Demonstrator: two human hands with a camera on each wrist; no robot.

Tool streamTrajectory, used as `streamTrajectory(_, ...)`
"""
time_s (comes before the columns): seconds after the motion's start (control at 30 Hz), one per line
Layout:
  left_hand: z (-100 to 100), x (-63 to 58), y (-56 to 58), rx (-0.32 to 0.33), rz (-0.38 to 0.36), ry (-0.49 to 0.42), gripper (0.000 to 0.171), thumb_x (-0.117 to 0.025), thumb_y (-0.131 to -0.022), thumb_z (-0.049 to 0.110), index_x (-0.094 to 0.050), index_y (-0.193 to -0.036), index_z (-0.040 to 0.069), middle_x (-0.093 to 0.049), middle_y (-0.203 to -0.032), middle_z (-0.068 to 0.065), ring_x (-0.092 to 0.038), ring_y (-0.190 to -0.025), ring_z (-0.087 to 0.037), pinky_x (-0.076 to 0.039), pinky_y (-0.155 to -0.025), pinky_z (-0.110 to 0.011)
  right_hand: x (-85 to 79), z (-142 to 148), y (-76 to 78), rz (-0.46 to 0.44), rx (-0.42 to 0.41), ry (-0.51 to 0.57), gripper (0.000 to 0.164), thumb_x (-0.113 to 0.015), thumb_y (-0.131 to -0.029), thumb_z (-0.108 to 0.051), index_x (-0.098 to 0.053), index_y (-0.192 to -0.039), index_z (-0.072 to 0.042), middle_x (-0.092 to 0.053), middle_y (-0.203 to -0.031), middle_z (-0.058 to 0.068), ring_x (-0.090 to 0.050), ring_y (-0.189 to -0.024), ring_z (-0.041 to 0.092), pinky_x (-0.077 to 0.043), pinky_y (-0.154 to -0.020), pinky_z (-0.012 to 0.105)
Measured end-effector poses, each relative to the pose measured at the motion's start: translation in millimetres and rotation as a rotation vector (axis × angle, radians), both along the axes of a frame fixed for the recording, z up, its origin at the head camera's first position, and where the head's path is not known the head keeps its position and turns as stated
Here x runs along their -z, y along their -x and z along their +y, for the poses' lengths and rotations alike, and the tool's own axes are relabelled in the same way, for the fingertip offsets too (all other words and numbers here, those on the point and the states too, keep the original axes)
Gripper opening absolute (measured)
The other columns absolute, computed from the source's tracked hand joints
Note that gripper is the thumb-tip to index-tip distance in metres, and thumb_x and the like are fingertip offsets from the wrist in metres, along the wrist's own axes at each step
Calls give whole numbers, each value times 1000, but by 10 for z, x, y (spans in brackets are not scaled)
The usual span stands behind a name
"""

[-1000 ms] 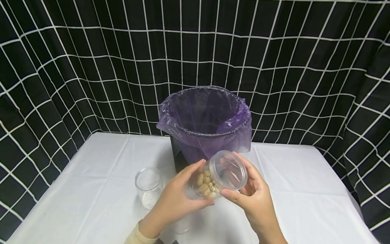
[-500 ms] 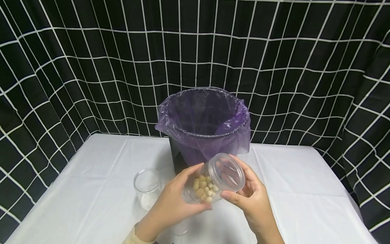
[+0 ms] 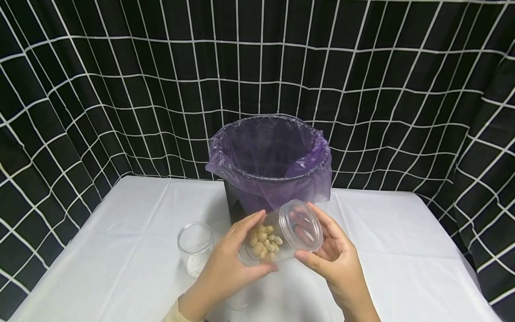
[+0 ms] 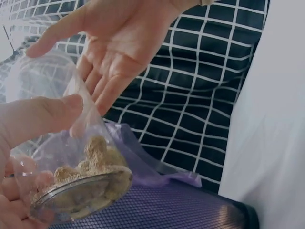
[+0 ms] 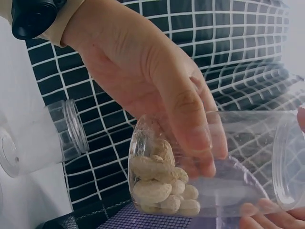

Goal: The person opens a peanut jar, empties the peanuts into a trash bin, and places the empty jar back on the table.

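A clear plastic jar [image 3: 273, 219] lies tilted between my two hands, its wide ridged end up and to the right. Unshelled peanuts [image 5: 164, 183] are heaped at its base end. My left hand [image 3: 231, 268] grips the body near the base, thumb below and fingers above. At the ridged end, my right hand [image 3: 339, 257] holds the rim between thumb and fingers. I cannot tell whether a clear lid covers that end. In the left wrist view, crumbs and peanuts [image 4: 95, 152] show above the jar's bottom.
Behind the hands stands a mesh bin [image 3: 237, 197] with a purple liner [image 3: 281, 192] folded over its rim. Left of my left hand, a clear jar [image 3: 196, 246] stands upright. Another clear round thing [image 3: 238, 304] is partly hidden below my left wrist. White cloth [image 3: 132, 250] covers the table.
The peanuts have shifted inside the jar toward its base. The jar has moved slightly left and its tilt has changed a little. Both hands keep their hold.
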State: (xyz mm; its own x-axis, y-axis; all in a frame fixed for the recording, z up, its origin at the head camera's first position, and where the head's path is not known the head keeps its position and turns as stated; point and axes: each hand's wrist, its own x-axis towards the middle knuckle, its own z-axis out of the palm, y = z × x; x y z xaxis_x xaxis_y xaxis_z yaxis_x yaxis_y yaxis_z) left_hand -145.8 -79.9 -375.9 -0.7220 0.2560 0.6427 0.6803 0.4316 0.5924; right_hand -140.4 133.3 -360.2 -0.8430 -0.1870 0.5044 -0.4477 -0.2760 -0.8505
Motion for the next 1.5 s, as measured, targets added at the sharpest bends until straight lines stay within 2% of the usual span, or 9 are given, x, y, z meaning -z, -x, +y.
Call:
streamTrajectory(0.17, 22, 23, 5, -48, 133, 42, 91, -93, -64, 13, -49, -143, 7, -56, -143, -10, -52, -134, -27, -43, -117, -33, -1, -6, -27, -35, 35, -21, 81, -69, -78, 19, -37, -150, 0, -55, -145, 6, -57, -131, 13, -49, -107, 25)
streamTrajectory(0.27, 45, 41, 2, -80, 206, 84, 90, -93, -62, 13, -50, -141, 5, -56, -142, -12, -53, -133, -28, -43, -117, -35, -13, -21, -53, -131, 119, -66, 79, -69, -80, 16, -39, -150, -5, -55, -145, -1, -57, -129, 8, -52, -103, 21)
streamTrajectory(0.37, 76, 50, -15, -88, 230, 100, 89, -94, -62, 14, -51, -139, 3, -58, -141, -13, -54, -131, -28, -44, -116, -38, -23, -36, -72, -206, 189, -87, 75, -69, -82, 13, -42, -149, -7, -55, -143, -5, -56, -129, 5, -52, -102, 19)
streamTrajectory(0.63, 110, 9, -88, -93, 212, 77, 86, -93, -62, 15, -53, -137, 2, -60, -138, -12, -55, -131, -27, -37, -121, -37, -19, -58, -81, -215, 230, -62, 70, -67, -83, 14, -46, -146, -7, -56, -144, -4, -54, -132, 5, -51, -103, 18)
streamTrajectory(0.77, 99, -15, -90, -71, 192, 48, 86, -94, -61, 15, -54, -136, 3, -64, -130, -9, -60, -123, -23, -44, -116, -33, -31, -62, -93, -202, 237, -69, 69, -68, -82, 14, -48, -145, -7, -56, -144, -3, -54, -132, 6, -50, -104, 18)
streamTrajectory(0.87, 89, -18, -94, -22, 126, 15, 86, -94, -61, 15, -54, -137, 6, -64, -129, -7, -62, -120, -20, -50, -110, -32, -55, -49, -109, -171, 241, -92, 70, -69, -80, 15, -49, -144, -5, -56, -145, 0, -54, -132, 7, -49, -105, 20)
streamTrajectory(1.07, 81, -20, -127, 53, 17, -14, 88, -92, -65, 12, -50, -142, 10, -59, -140, -8, -57, -128, -23, -49, -111, -35, -76, -28, -132, -119, 216, -80, 73, -70, -77, 19, -49, -144, -1, -56, -146, 7, -57, -130, 10, -50, -105, 22)
streamTrajectory(1.3, 59, -25, -112, 8, 51, 17, 90, -91, -65, 11, -48, -144, 11, -57, -141, -7, -55, -130, -22, -48, -112, -32, -80, -14, -106, -87, 151, -123, 76, -69, -80, 16, -41, -149, -1, -52, -150, 4, -51, -136, 9, -47, -108, 19)
streamTrajectory(1.5, 22, -11, -47, -60, 151, 53, 92, -93, -62, 12, -49, -142, 9, -59, -135, -7, -57, -125, -22, -47, -112, -29, -67, 32, -93, 0, 137, -79, 81, -69, -76, 22, -39, -149, 2, -47, -153, 6, -48, -139, 8, -45, -110, 19)
